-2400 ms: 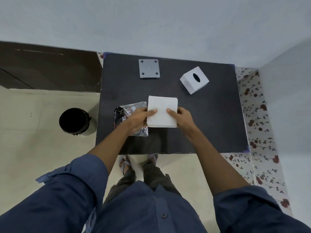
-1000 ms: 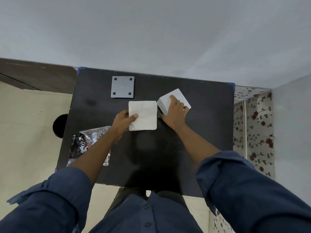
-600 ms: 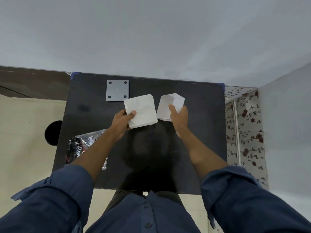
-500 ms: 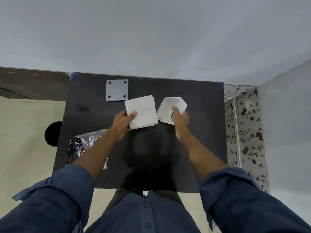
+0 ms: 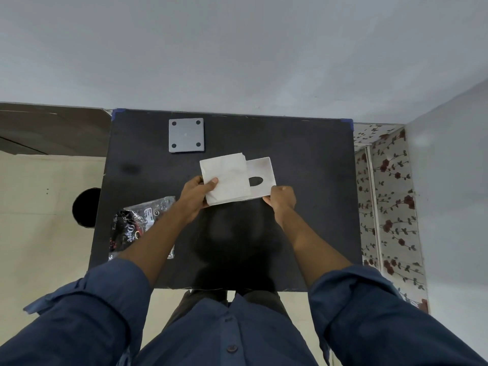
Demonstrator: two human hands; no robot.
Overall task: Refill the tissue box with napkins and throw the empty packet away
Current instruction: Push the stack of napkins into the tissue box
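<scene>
White napkins (image 5: 227, 179), pinched in the left hand (image 5: 194, 196), now overlap the box (image 5: 261, 178), which the right hand (image 5: 281, 200) grips with its oval slot turned upward; packet (image 5: 140, 225) lies left of the box on the table (image 5: 303, 207); bin (image 5: 85, 207) beyond.

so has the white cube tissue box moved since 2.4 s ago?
Yes. The white tissue box has left its spot toward the dark table's far right; the right hand holds it nearer centre, below-right of the fixed grey square plate.
</scene>
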